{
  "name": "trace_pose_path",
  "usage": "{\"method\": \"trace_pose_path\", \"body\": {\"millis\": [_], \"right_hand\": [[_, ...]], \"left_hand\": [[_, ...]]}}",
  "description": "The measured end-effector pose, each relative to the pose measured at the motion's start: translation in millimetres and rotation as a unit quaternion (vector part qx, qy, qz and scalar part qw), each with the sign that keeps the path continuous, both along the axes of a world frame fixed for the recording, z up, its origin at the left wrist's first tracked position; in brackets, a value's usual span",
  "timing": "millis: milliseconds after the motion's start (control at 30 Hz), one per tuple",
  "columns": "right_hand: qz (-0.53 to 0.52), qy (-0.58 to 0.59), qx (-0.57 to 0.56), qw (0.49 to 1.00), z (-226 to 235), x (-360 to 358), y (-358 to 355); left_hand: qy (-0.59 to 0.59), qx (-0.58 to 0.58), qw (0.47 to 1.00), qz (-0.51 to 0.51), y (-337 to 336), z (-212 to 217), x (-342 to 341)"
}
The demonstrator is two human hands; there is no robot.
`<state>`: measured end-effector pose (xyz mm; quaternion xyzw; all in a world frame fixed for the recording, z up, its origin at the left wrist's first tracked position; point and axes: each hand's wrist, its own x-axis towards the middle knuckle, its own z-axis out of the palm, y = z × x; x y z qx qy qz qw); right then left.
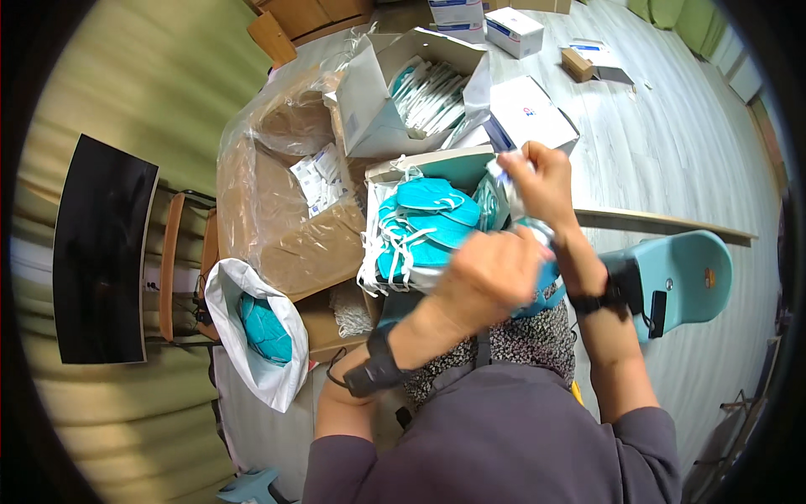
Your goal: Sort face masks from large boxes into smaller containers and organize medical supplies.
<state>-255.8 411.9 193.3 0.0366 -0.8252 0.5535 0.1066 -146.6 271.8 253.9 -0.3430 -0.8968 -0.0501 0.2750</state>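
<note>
Hands were mid-job on one mask here, held up just over the open box of teal masks (428, 223) in the person's lap area. Right hand (541, 181) was raised a bit farther out, fingers pinched together on something thin and clear-looking, probably the edge of a wrapper or a strap, too blurred to call. Left hand (487, 277) was nearer, curled shut around the lower end of that same item, with a bit of teal mask (546, 281) peeking out at its right side. So the thing sat between the two hands, clamped at both ends, touching both sets of fingers.

My read: this was the wrapping or unwrapping step on a single mask, not picking and not dropping yet. Next move would need a steady pull with the right hand while the left kept its grip, without snagging the white straps spilling over the box's left edge.

Around it: a second open box of wrapped masks (420, 92) farther away, a big cardboard carton lined with plastic (277, 210) to the left, and a white bag (260, 336) with teal masks inside near left.
</note>
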Motion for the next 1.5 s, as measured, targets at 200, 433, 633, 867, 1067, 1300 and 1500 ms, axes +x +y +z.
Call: {"method": "trace_pose_path", "body": {"millis": [200,433,633,867,1067,1300,1500], "right_hand": [[-0.035,-0.132,-0.229,0.964,-79.6,-39.9,57.0],[0.167,-0.119,-0.534,0.820,-22.9,44.2,24.5],[0.227,0.000,-0.151,0.962,-0.4,72.6,11.5],[0.201,0.031,-0.135,0.970,7.9,63.7,25.4],[0.202,0.145,0.012,0.969,24.5,60.0,24.5],[0.161,0.164,0.083,0.970,24.1,57.8,41.5],[-0.017,0.057,-0.124,0.990,3.7,39.3,105.2]], "left_hand": [[0.043,0.259,0.963,-0.056,-14.6,22.9,2.1],[0.047,0.511,0.839,0.178,-37.3,-8.7,-23.5],[0.019,0.543,0.816,0.198,-41.2,-8.7,-22.0],[-0.311,0.579,0.752,-0.058,-87.9,12.9,-10.7],[-0.307,0.431,0.849,0.006,-82.5,47.6,-11.2],[-0.265,0.586,0.765,0.021,-94.8,20.7,-16.9],[-0.183,0.730,0.659,0.014,-126.0,34.8,-23.9]]}}
